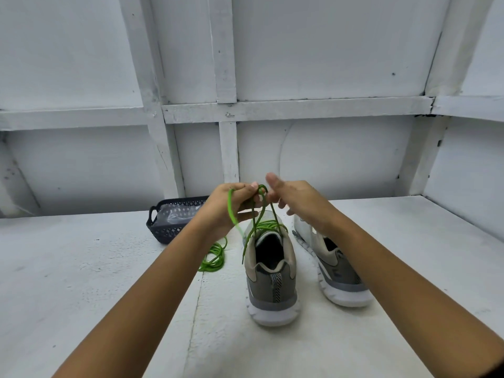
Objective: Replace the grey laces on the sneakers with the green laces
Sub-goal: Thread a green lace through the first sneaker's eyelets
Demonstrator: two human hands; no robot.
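The grey-and-beige sneaker with a white sole stands upright just below both hands, heel toward the person. A green lace runs across its top eyelets and rises as a loop pinched in the left hand, beside the right hand. The second sneaker leans under the right wrist. A spare green lace lies coiled on the tabletop beneath the left wrist.

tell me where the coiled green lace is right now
In the head view the coiled green lace lies on the white table left of centre, just left of the nearer sneaker and in front of the dark basket.
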